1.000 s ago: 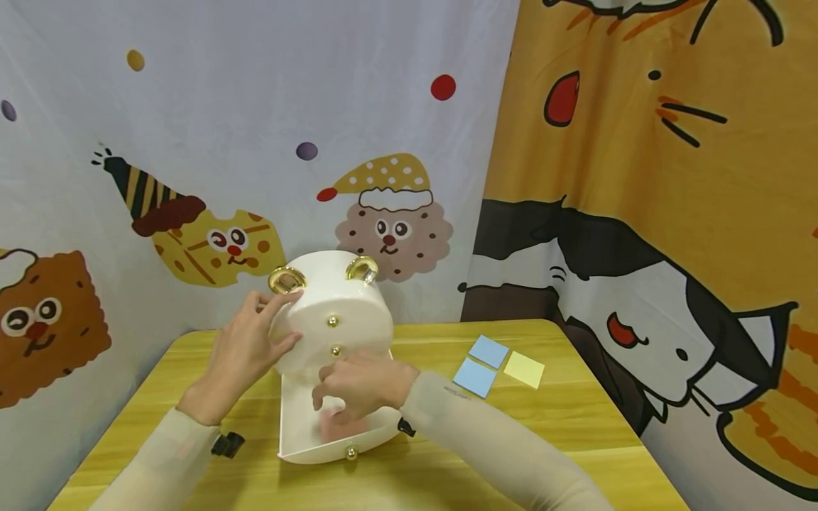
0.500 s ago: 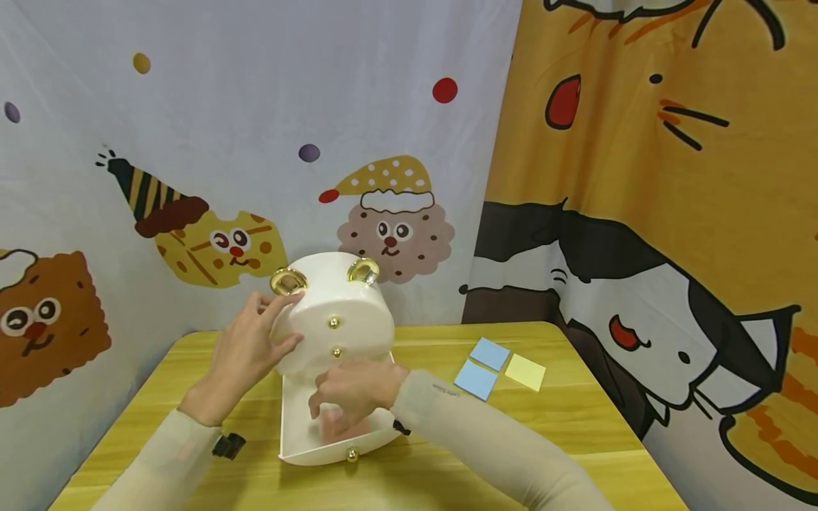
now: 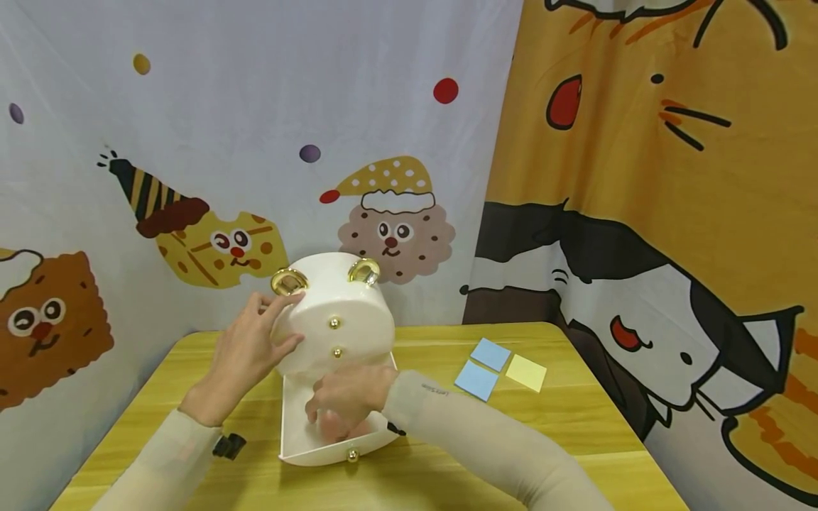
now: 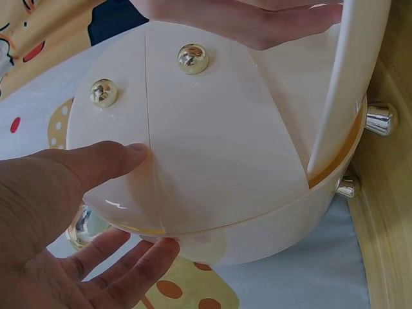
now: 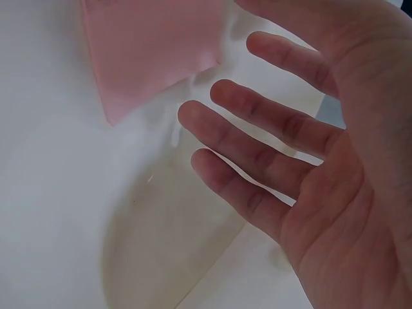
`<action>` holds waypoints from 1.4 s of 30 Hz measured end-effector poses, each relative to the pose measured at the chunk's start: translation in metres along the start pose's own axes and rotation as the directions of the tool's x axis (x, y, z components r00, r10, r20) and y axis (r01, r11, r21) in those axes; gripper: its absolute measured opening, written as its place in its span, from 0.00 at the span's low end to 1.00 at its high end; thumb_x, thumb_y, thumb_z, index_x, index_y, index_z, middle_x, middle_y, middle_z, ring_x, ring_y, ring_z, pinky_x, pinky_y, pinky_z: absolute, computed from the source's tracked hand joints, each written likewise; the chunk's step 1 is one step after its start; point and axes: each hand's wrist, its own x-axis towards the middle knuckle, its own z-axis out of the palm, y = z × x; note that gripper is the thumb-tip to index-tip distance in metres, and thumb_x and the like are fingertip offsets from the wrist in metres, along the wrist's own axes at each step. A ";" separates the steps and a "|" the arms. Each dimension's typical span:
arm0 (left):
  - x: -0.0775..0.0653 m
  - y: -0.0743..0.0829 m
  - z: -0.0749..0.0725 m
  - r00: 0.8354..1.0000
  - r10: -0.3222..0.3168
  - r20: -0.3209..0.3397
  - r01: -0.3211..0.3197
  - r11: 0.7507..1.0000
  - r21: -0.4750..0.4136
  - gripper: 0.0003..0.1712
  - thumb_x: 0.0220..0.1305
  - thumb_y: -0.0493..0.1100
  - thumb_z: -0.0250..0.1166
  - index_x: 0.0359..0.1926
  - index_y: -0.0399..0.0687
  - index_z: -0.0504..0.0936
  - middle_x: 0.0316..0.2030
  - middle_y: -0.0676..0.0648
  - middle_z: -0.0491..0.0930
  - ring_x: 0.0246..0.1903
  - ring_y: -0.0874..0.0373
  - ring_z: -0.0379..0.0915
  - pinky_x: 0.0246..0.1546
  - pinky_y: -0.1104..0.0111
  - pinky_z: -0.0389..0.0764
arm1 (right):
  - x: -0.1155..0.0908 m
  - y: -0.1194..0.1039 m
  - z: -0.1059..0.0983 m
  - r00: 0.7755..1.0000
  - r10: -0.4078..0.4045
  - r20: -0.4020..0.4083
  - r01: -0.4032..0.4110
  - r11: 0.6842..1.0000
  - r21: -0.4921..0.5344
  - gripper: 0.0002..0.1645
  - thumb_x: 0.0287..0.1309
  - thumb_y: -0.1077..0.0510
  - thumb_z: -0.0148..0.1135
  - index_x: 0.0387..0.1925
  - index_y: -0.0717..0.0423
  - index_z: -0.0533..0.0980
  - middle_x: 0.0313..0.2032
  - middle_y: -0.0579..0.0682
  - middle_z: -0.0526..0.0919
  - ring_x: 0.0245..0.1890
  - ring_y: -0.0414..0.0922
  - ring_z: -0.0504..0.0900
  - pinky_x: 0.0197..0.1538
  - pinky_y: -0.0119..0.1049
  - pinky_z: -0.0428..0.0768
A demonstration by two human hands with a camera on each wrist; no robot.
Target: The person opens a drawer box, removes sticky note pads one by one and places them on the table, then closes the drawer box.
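Observation:
A white drawer box (image 3: 339, 273) with gold ring ears stands on the table, its bottom drawer (image 3: 295, 415) pulled out. My left hand (image 3: 243, 351) holds the box's upper left side. In the left wrist view, the thumb (image 4: 112, 159) presses on the front while the fingers lie along the side. My right hand (image 3: 351, 392) reaches down into the drawer. A pink sticky note pad (image 5: 154, 55) lies in there, partly hidden by that hand in the head view. In the right wrist view, the fingers (image 5: 254, 151) are spread and slightly bent, apart from the pad.
Two blue sticky note pads (image 3: 476, 380) and a yellow one (image 3: 526, 372) lie on the wooden table (image 3: 543, 440) to the right of the box. A cartoon-printed curtain (image 3: 396, 78) hangs behind the table. Gold knobs (image 4: 193, 59) stick out from the drawer fronts.
My right hand has moved slightly left and lower inside the drawer, over the pink pad. The left hand keeps its place on the box.

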 end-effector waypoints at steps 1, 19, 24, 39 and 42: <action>0.000 0.000 0.000 1.000 0.000 0.001 0.000 1.000 0.000 0.44 0.64 0.44 0.90 0.79 0.61 0.83 0.54 0.36 0.78 0.30 0.51 0.73 0.23 0.63 0.71 | 0.001 0.000 0.000 1.000 -0.001 0.008 0.001 1.000 0.002 0.26 0.71 0.39 0.81 0.68 0.24 0.88 0.57 0.32 0.92 0.49 0.32 0.88 0.49 0.26 0.84; 0.000 0.001 -0.002 1.000 -0.002 0.009 0.002 1.000 -0.010 0.43 0.65 0.44 0.90 0.78 0.60 0.83 0.54 0.35 0.79 0.29 0.50 0.74 0.23 0.61 0.73 | 0.012 -0.008 0.005 0.996 0.003 0.095 -0.007 0.999 0.047 0.17 0.77 0.51 0.77 0.60 0.30 0.84 0.43 0.32 0.89 0.34 0.31 0.83 0.35 0.26 0.80; 0.000 0.001 -0.002 1.000 0.003 0.004 -0.003 1.000 -0.011 0.44 0.64 0.44 0.91 0.78 0.59 0.84 0.53 0.35 0.78 0.30 0.50 0.74 0.23 0.61 0.74 | 0.013 -0.013 0.006 0.997 0.016 0.082 -0.013 0.999 -0.043 0.19 0.72 0.48 0.82 0.57 0.28 0.83 0.42 0.32 0.87 0.33 0.32 0.81 0.34 0.26 0.79; 0.000 0.001 -0.001 1.000 -0.003 0.006 0.003 1.000 -0.009 0.43 0.65 0.44 0.90 0.78 0.59 0.83 0.54 0.35 0.78 0.28 0.51 0.72 0.22 0.63 0.71 | 0.015 -0.025 0.004 0.996 0.067 0.065 -0.054 0.982 -0.184 0.24 0.66 0.51 0.85 0.57 0.25 0.83 0.46 0.30 0.86 0.33 0.32 0.79 0.33 0.27 0.80; 0.000 0.000 0.000 1.000 0.003 0.002 -0.003 1.000 -0.008 0.43 0.65 0.44 0.90 0.78 0.59 0.83 0.54 0.35 0.78 0.27 0.52 0.72 0.22 0.63 0.71 | 0.015 -0.024 0.006 0.996 0.069 0.057 -0.054 0.971 -0.233 0.24 0.66 0.50 0.83 0.57 0.25 0.82 0.46 0.31 0.86 0.34 0.32 0.78 0.33 0.27 0.81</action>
